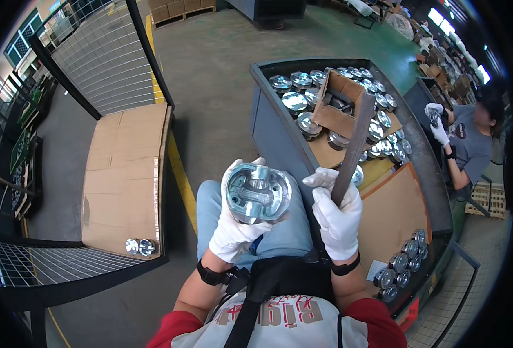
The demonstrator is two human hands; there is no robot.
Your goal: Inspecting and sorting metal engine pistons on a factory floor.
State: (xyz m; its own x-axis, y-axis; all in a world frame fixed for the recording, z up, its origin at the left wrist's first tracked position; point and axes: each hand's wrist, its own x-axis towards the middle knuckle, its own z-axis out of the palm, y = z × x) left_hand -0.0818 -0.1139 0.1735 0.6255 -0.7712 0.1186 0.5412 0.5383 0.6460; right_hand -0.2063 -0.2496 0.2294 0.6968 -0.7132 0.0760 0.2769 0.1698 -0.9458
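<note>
A shiny metal piston (257, 194) rests in my white-gloved left hand (233, 232), its hollow inner side with the pin bosses turned up toward me. The fingers are wrapped around its rim, over my lap. To the right, my gloved right hand (336, 217) is closed on the lower end of a long flat dark bar (358, 145), which slants up and away. The bar looks like a file, but its surface is too blurred to be sure. Its far end crosses in front of an open cardboard box (332, 116) on the bench. Bar and held piston are apart.
A grey-rimmed bench (256, 75) at right carries many pistons (294, 102) on cardboard; several more (404, 264) stand near its front. At left, a mesh-sided cart (123, 174) lined with cardboard holds two pistons (140, 246). Beyond the bench, a gloved co-worker (471, 139) handles a part.
</note>
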